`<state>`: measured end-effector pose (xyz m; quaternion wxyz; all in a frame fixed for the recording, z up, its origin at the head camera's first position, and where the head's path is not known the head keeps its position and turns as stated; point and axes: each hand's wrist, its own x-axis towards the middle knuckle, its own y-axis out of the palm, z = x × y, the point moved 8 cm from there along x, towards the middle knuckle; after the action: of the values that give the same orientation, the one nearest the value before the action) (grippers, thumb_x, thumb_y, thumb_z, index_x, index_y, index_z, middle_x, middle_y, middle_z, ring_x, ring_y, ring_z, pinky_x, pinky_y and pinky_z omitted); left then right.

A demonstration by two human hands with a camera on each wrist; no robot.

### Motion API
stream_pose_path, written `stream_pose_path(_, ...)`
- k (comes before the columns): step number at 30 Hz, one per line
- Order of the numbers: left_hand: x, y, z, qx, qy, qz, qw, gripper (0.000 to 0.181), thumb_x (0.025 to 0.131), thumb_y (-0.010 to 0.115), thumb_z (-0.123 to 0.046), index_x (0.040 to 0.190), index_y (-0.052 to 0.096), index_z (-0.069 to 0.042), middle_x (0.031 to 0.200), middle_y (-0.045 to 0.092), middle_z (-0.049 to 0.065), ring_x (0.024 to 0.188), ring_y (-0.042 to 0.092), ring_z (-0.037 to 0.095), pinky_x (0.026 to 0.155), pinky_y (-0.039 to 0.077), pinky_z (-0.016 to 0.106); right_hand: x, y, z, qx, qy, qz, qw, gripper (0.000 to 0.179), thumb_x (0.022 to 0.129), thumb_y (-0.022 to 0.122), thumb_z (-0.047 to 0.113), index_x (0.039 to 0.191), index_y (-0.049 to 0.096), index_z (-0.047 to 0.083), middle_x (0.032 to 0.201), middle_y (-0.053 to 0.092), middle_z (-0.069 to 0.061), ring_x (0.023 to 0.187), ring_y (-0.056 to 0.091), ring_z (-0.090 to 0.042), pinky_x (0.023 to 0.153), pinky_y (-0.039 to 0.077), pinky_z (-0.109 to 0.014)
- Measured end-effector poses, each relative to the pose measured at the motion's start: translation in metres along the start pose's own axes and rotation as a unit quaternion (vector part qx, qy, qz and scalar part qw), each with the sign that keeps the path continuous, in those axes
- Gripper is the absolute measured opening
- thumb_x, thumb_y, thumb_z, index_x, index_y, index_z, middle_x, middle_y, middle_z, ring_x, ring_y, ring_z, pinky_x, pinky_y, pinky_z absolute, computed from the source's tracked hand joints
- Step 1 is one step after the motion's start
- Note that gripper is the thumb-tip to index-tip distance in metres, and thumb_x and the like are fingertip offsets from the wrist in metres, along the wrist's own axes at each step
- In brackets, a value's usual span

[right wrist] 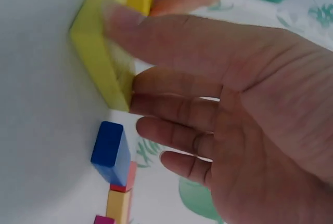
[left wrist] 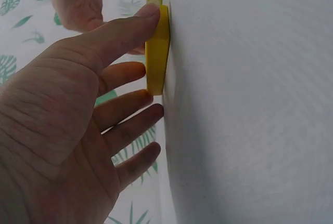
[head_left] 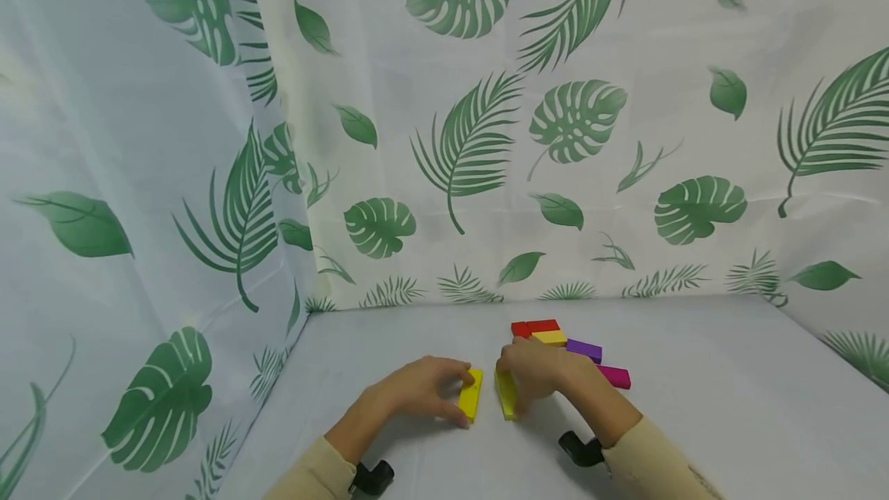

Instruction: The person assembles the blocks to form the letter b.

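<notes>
Pinching the yellow block (head_left: 471,398) by its near and far ends, the left hand (head_left: 422,392) faces the right hand (head_left: 545,369), which pinches the lime block (head_left: 506,395) likewise, just to the right. Both blocks are down at the counter (head_left: 403,334), a gap between them. Light, even pressure, fingers clear of the facing sides, should keep both steady and straight.

left forearm (head_left: 361,427) enters from lower left of head view, right forearm (head_left: 604,407) from lower right. left hand (head_left: 424,390) and right hand (head_left: 540,369) near each other, lower centre, both pinching, thumb (left wrist: 117,38) opposite fingers (right wrist: 174,134).
</notes>
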<state>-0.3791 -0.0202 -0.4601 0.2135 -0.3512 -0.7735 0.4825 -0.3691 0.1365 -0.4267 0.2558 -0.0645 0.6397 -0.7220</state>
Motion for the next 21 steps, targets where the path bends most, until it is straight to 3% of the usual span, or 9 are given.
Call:
stream_pose_path(7, -0.002, 0.000, -0.002, 0.006, 0.007, 0.002, 1.0000, 0.074, 0.078, 0.085, -0.061, 0.140, 0.066, -0.026, 0.148, 0.060, -0.011, 0.140, 0.053, 0.012, 0.120, 0.041, 0.038, 0.006, -0.001, -0.010, 0.031, 0.023, -0.008, 0.9992, 0.052, 0.068, 0.097, 0.031, 0.117, 0.078, 0.027, 0.114, 0.069, 0.007, 0.119, 0.053, -0.027, 0.098, 0.053, -0.058)
stream_pose_path(12, -0.003, 0.000, -0.006, 0.004, 0.021, 0.006, 0.9998, 0.071, 0.077, 0.085, -0.063, 0.135, 0.071, -0.025, 0.140, 0.063, -0.012, 0.133, 0.056, 0.009, 0.116, 0.045, 0.035, 0.003, 0.002, -0.013, 0.031, -0.005, -0.028, 0.9991, 0.056, 0.078, 0.090, 0.040, 0.129, 0.074, 0.022, 0.130, 0.068, 0.003, 0.131, 0.053, -0.029, 0.117, 0.033, -0.067)
stream_pose_path(15, -0.004, -0.003, -0.008, 0.001, 0.027, 0.004, 0.9996, 0.068, 0.076, 0.085, -0.063, 0.132, 0.073, -0.025, 0.138, 0.064, -0.011, 0.130, 0.057, 0.009, 0.115, 0.046, 0.034, 0.003, 0.003, -0.015, 0.034, -0.026, -0.048, 0.9980, 0.058, 0.082, 0.086, 0.042, 0.133, 0.072, 0.018, 0.137, 0.067, -0.001, 0.137, 0.051, -0.030, 0.122, 0.021, -0.070)
stream_pose_path(21, -0.004, 0.000, -0.006, -0.009, 0.014, 0.011, 0.9998, 0.069, 0.073, 0.088, -0.062, 0.131, 0.074, -0.027, 0.137, 0.064, -0.013, 0.130, 0.057, 0.008, 0.116, 0.045, 0.034, 0.006, 0.008, -0.020, 0.055, -0.048, -0.075, 0.9945, 0.056, 0.088, 0.082, 0.042, 0.136, 0.069, 0.015, 0.145, 0.064, -0.005, 0.140, 0.051, -0.032, 0.122, 0.016, -0.071)
